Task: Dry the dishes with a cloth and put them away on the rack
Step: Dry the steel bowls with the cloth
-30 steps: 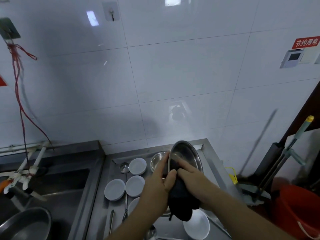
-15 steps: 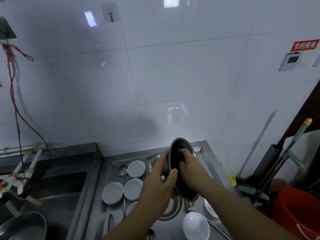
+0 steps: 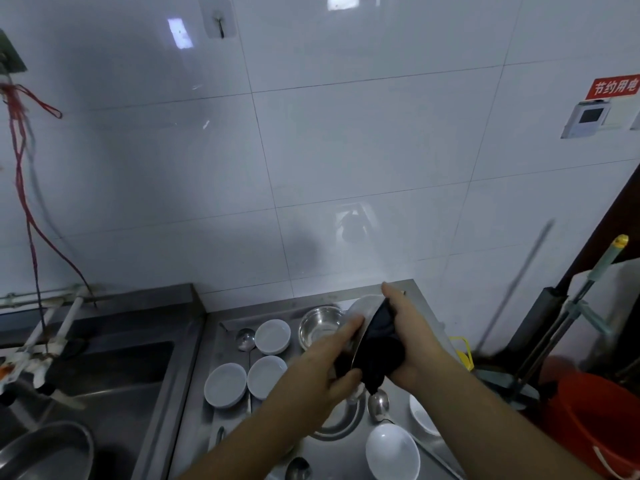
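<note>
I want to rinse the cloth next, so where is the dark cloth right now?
The dark cloth is centre-right, pressed by the right hand against the metal dish held in the left hand.

Glossy white tiled wall; steel counter; orange bucket right.

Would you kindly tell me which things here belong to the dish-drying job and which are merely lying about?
Job: left hand, right hand, dark cloth, steel plate, white bowls, steel bowl, spoons.
Lying about: red bucket, mop handle, red cord.
</note>
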A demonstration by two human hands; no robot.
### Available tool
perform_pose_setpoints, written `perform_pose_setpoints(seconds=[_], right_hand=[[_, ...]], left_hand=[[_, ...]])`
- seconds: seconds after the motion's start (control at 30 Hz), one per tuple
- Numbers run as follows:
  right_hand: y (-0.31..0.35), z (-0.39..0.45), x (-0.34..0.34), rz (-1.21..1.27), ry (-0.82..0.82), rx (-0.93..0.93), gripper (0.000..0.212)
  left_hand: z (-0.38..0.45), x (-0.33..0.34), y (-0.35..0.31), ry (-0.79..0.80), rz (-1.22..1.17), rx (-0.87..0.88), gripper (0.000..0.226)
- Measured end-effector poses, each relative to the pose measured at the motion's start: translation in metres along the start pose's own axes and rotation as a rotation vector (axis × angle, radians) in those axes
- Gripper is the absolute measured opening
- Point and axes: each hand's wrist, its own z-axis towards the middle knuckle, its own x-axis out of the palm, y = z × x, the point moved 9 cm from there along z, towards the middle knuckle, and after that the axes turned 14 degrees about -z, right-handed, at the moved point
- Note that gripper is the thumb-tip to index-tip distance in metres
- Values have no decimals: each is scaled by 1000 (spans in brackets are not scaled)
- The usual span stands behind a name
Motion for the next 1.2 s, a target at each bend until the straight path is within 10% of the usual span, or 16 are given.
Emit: perform_pose_setpoints(seconds=[0.37, 0.5, 0.63, 1.0, 1.2], right_hand=[[13, -3, -19, -68, -109, -118, 32], [19, -3, -26, -7, -122, -195, 18], [20, -7, -20, 72, -72, -227, 31], [-38, -12, -20, -51, -117, -67, 47], [-44, -20, -45, -58, -214, -86, 30]], left_hand=[[12, -23, 9, -58, 116, 82, 71], [2, -52, 52, -562, -253, -226, 30], [-9, -7, 82, -469, -935, -627, 57], [4, -45, 58, -612, -1499, -379, 31], [-6, -71, 54, -629, -1293, -321, 38]])
